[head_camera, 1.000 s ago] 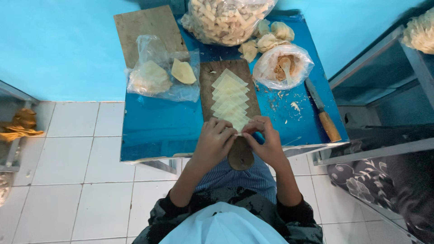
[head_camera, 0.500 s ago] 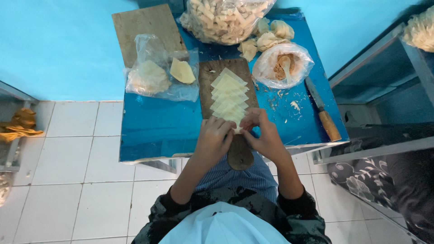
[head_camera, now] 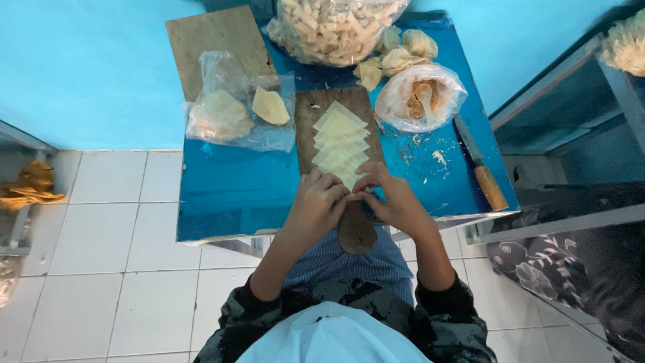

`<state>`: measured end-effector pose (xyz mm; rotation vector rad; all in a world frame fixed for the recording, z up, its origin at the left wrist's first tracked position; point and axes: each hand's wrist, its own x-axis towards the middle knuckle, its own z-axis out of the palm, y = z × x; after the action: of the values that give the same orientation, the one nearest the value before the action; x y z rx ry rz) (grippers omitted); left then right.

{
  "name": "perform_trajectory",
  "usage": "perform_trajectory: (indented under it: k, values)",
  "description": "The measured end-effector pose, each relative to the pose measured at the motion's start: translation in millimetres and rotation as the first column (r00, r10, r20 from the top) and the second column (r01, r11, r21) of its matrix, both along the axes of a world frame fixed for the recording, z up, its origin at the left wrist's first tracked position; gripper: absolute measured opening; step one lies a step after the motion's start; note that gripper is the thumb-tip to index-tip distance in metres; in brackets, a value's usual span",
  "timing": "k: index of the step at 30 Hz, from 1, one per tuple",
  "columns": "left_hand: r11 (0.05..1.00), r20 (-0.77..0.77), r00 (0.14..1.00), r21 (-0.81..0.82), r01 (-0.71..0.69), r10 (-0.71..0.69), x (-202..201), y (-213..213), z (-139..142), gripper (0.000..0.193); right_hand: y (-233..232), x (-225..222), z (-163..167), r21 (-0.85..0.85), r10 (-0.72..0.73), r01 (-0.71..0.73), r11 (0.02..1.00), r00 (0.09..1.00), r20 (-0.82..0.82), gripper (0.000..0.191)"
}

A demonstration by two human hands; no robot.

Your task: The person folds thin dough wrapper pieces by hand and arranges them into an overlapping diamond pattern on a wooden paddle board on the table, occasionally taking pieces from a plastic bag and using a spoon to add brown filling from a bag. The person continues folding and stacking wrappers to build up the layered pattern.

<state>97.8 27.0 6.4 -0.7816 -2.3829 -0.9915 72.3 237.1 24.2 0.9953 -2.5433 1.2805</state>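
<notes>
Both hands (head_camera: 356, 198) pinching pale wrappers (head_camera: 341, 142), wooden board (head_camera: 355, 228) (grip hidden)

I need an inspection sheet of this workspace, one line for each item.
Surface: blue table, crumbs at right.
Job's things: overlapping pale square wrappers on a wooden paddle board.
Clutter: knife; bag of filling with spoon; bag of dough; large bag of pieces.
Grippers: left hand and right hand meet at the nearest wrapper.
Cables: nothing seen.
Surroundings: white floor tiles; metal shelf.
</notes>
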Motion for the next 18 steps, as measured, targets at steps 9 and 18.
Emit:
perform_trajectory:
  k: [9,18]
  values:
    - [0.995,-0.046,0.997,-0.072,-0.062,0.059,-5.2,1.2,5.9,0.008,-3.3,-0.2,2.2,0.07,-0.08,0.09,0.993,0.988,-0.129,0.043]
    - [0.991,0.0,0.995,-0.082,-0.103,0.104,-8.7,4.5,7.4,0.008,-6.7,7.1,-1.3,0.055,-0.084,0.107,0.993,0.945,-0.317,0.042]
